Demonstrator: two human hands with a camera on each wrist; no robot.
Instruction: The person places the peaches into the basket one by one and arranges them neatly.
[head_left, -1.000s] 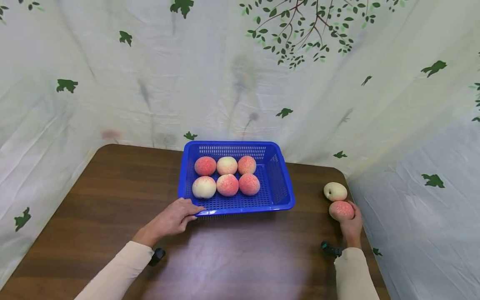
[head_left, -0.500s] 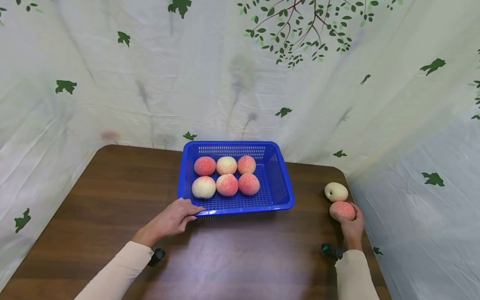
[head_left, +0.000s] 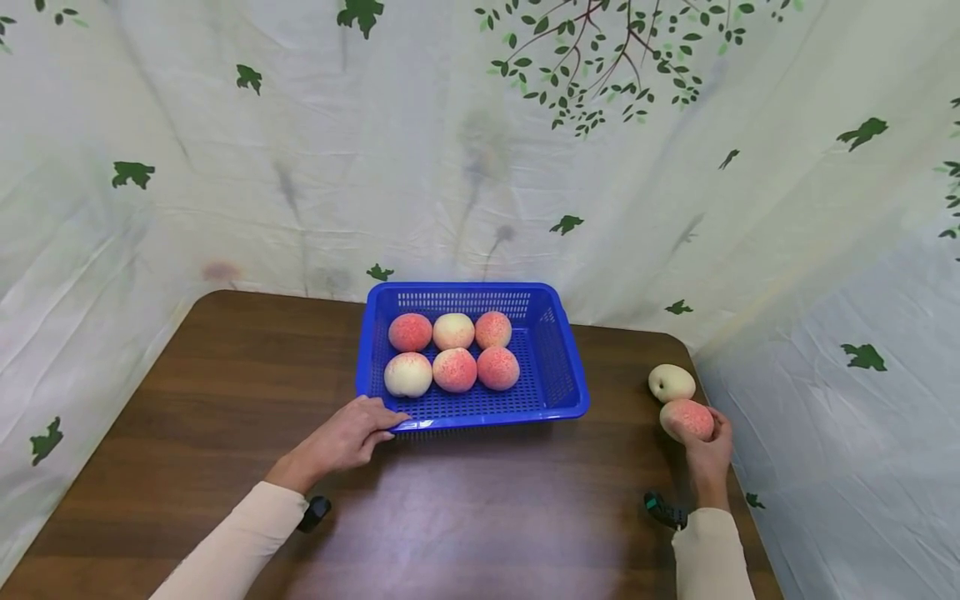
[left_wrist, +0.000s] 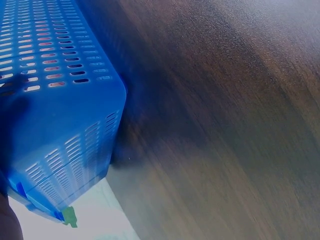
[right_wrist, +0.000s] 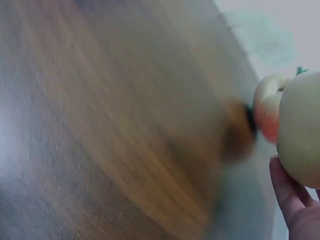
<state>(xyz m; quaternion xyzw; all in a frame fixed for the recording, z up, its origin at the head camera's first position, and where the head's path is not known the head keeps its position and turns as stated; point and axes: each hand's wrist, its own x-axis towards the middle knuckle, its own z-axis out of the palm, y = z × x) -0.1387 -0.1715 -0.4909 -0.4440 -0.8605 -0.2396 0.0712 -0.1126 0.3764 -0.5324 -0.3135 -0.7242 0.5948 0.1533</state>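
Observation:
My left hand (head_left: 347, 435) grips the near-left corner of a blue plastic basket (head_left: 480, 423), thumb on the rim and fingers below it. Inside are peaches in two rows of three, some red like the front-middle peach (head_left: 455, 370), others pale like the front-left peach (head_left: 408, 375). At the table's right side my right hand (head_left: 708, 454) holds a pinkish-red peach (head_left: 687, 419) between thumb and fingers. Its side facing the right wrist camera is pale. Just behind it lies a cream-coloured peach (head_left: 671, 382). The left wrist view shows the slotted basket wall (left_wrist: 65, 115).
The brown wooden table (head_left: 480, 517) has rounded far corners. White cloth (head_left: 420, 167) printed with leaves hangs behind it and along both sides. The basket stands near the far edge, its right third showing bare mesh (head_left: 536, 358).
The right hand has shifted slightly to the right, and the red peach has tilted a little in its fingers. The left hand and basket stay in place.

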